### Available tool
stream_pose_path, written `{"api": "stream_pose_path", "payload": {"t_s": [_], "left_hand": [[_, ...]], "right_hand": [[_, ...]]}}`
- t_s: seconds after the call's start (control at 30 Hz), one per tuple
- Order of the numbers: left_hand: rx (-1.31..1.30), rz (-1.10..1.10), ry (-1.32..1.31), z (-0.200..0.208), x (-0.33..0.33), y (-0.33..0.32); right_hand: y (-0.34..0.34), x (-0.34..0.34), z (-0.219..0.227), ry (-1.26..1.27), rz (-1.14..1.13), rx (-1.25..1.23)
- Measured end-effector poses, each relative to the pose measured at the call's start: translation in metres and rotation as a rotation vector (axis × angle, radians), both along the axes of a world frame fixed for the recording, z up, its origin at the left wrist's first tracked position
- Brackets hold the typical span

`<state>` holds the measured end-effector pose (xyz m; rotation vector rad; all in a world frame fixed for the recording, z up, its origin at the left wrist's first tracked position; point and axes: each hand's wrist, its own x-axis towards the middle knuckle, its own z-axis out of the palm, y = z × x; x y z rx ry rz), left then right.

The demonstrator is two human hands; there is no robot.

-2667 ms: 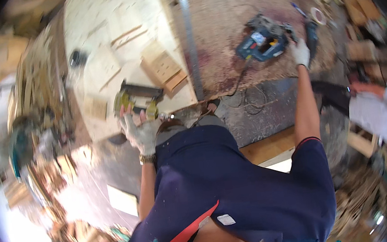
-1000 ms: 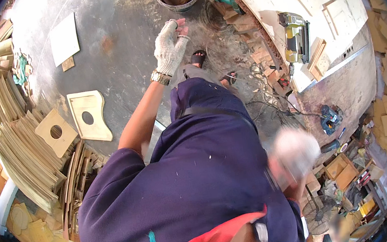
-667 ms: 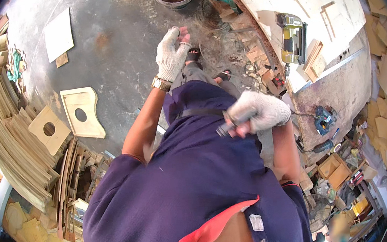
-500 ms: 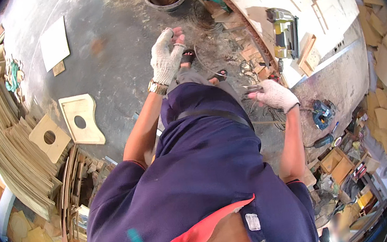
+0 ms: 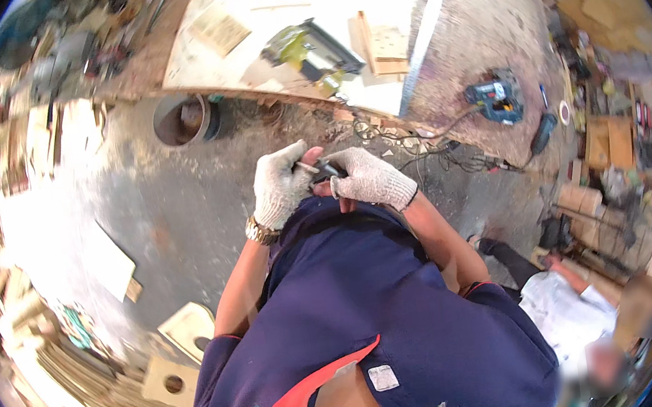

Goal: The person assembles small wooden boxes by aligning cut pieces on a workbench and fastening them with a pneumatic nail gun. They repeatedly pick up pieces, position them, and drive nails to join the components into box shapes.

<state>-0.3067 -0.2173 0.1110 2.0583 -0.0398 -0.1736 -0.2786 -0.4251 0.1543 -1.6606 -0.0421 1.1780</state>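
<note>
My right hand (image 5: 371, 175) held a small dark tool (image 5: 329, 169) in closed fingers, just beside my left hand (image 5: 280, 186). I could not tell whether my left fingers gripped anything.

The right hand (image 5: 373, 179) partly covers a dark tool (image 5: 330, 169), too small to identify. The left sleeve (image 5: 212, 372) hides part of a holed wooden panel (image 5: 184, 325); the top edge cuts off the counter (image 5: 475, 26).

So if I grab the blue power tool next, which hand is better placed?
Probably your right hand: it's nearer the blue power tool than your left hand, though it seems to hold a small dark object.
</note>
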Motion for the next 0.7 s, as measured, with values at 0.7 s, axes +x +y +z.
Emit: {"api": "stream_pose_path", "payload": {"t_s": [0.7], "left_hand": [[-0.617,0.159,0.423,-0.042,0.086,-0.184]], "right_hand": [[-0.165,-0.037,-0.026,-0.667,-0.941,0.107]]}}
